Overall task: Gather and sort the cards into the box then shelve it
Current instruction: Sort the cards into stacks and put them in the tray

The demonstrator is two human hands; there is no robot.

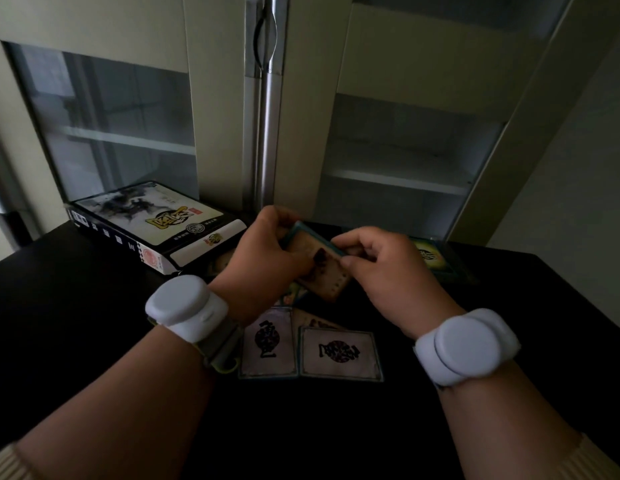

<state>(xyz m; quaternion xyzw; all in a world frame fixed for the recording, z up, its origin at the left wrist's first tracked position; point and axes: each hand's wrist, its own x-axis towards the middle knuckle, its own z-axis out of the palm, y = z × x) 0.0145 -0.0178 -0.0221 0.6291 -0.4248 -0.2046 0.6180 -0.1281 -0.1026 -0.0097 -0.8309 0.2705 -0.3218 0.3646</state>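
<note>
Two bare forearms fill the bottom of the frame, each wearing a white round wrist device. At centre, the left hand and the right hand both grip one small stack of cards, fingers curled round its edges. Just below the hands, loose cards lie on the black table. The card box rests at middle left. A green card lies right of the hands. A cabinet stands behind.
</note>
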